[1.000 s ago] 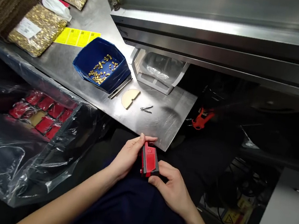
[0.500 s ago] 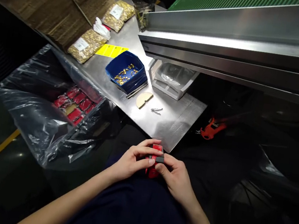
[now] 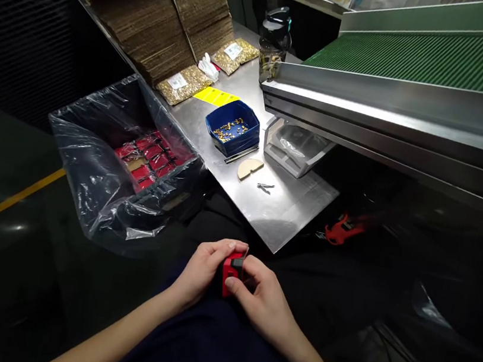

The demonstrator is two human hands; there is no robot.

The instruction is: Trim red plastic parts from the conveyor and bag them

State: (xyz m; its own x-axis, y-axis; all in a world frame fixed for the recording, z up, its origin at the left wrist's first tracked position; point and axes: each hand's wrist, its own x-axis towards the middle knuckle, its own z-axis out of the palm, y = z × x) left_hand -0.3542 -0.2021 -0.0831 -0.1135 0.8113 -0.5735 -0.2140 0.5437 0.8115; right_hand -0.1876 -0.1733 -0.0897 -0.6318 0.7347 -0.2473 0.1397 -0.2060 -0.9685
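Note:
Close to my body, both hands hold a small red and black plastic piece (image 3: 229, 273) with a boxy shape. My left hand (image 3: 202, 271) is wrapped round its left side, thumb along the top edge. From the right, my right hand (image 3: 265, 295) grips it, thumb on the red front face and index finger near the black part. My fingers hide some of the piece, and I cannot tell its exact kind. Beyond my hands is the metal table's near corner, with a pair of small metal clippers (image 3: 265, 188) and a pale notched half-disc (image 3: 250, 169).
A blue bin (image 3: 234, 138) holds small brass-coloured parts, near a grey tray (image 3: 286, 164). Bags of gold parts (image 3: 185, 84), a yellow label sheet (image 3: 215, 96) and a bottle (image 3: 273, 44) stand further back. Left is a plastic-lined box (image 3: 97, 185) of red pieces; right, a green conveyor (image 3: 421, 56).
The view has shifted, showing more of the conveyor and the table's back. My left fingers have moved from across the piece's top to around its left side, and the piece has turned.

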